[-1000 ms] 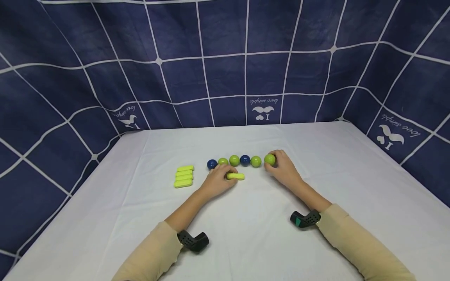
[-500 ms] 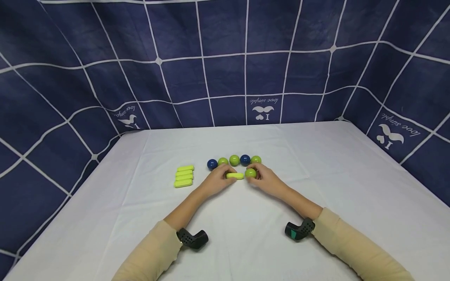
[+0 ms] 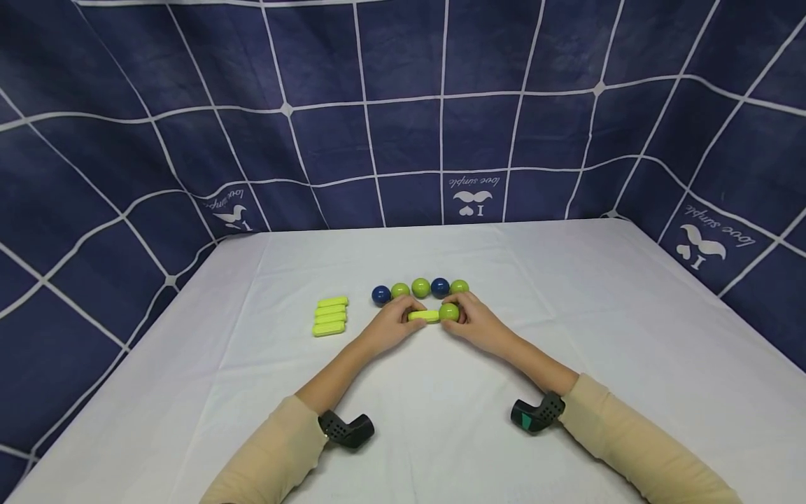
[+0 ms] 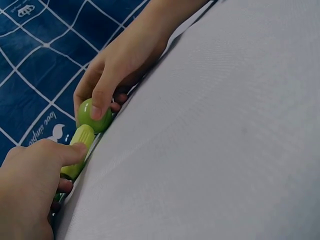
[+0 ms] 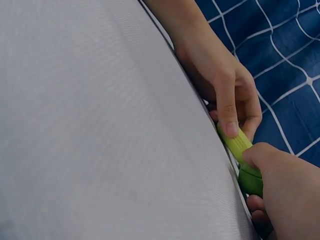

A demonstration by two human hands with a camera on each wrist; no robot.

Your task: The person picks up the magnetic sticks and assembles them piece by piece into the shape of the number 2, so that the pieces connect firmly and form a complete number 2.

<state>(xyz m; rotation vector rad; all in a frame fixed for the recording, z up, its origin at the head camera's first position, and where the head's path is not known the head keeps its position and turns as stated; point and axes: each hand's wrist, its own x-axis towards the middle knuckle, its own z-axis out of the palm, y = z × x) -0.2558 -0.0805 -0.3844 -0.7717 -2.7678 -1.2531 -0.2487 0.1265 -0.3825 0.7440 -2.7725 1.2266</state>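
Observation:
My left hand (image 3: 392, 325) pinches a short yellow-green stick (image 3: 425, 316) between thumb and fingers, low over the white table. Opposite it, my right hand (image 3: 480, 323) grips a shiny green ball (image 3: 449, 312) by its sides. In the left wrist view the ball (image 4: 92, 116) meets the end of the stick (image 4: 79, 150), and the two lie in one line. The right wrist view shows the same contact, with the ball (image 5: 250, 179) partly covered by the right thumb.
Behind the hands runs a row of balls, among them a blue ball (image 3: 380, 295) and a green ball (image 3: 420, 287). Several yellow-green sticks (image 3: 329, 316) lie side by side at the left. A dark blue checked cloth (image 3: 403, 133) rises behind the white table (image 3: 441, 413).
My right hand has brought the green ball from the row's right end leftward and nearer, until it touches the stick. The left hand has stayed nearly in place with the stick.

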